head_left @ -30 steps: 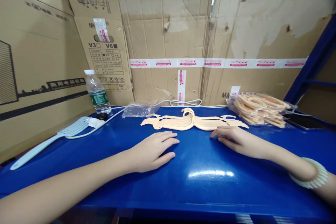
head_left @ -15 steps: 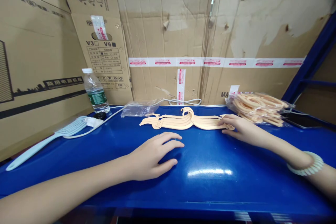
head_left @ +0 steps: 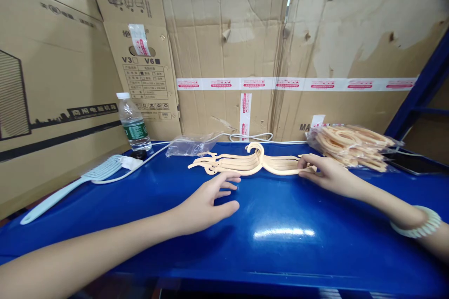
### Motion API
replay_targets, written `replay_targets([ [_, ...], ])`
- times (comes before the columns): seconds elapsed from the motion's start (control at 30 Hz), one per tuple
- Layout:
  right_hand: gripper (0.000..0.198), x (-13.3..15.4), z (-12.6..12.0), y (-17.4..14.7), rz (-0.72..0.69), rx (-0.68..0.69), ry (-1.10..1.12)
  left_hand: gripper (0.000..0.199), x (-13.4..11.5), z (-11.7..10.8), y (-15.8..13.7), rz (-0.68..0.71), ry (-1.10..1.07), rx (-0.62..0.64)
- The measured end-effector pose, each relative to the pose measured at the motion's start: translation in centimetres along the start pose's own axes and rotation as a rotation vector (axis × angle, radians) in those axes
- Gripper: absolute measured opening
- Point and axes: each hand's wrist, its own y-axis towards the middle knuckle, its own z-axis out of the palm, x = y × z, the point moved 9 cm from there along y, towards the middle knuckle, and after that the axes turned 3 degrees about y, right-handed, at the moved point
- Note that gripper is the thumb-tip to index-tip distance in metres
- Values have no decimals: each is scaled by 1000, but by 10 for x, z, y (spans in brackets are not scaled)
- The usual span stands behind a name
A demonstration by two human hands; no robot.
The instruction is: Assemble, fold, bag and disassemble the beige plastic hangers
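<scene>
Several peach-coloured plastic clothes hangers (head_left: 242, 165) lie overlapped in a stack on the blue table, hooks pointing away from me. My right hand (head_left: 324, 173) has its thumb and fingers closed on the right end of the front hanger, whose tip they cover. Over the table just in front of the stack, my left hand (head_left: 206, 203) is held with its fingers apart and nothing in it. Its fingertips come near the lower edge of the hangers; whether they touch cannot be made out.
Behind the hangers stand large cardboard sheets (head_left: 224, 51). A plastic bag of hangers (head_left: 351, 145) and a dark phone-like slab (head_left: 410, 162) lie at right. A water bottle (head_left: 133, 124), a light-blue hairbrush (head_left: 75, 187), a white cable (head_left: 154, 152) and an empty clear bag (head_left: 191, 145) are at left.
My right fingers have closed on the front hanger's end, and that hanger appears slightly raised. My left fingers have shifted a little toward the stack. The view has turned slightly left.
</scene>
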Motion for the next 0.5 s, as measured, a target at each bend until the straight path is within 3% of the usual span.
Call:
replay_targets([
  [0.13, 25, -4, -14, -1, 22, -118, 61, 57, 26, -13, 2, -261, -407, -171],
  [0.23, 29, -3, -22, -1, 26, -174, 100, 49, 41, -25, -1, -372, -665, -355],
  [0.37, 33, 1, -27, -1, 33, -204, 142, 39, 49, -36, -2, -382, -791, -498],
  [0.5, 32, 6, -20, -2, 21, -156, 151, 28, 41, -43, 2, -277, -716, -474],
])
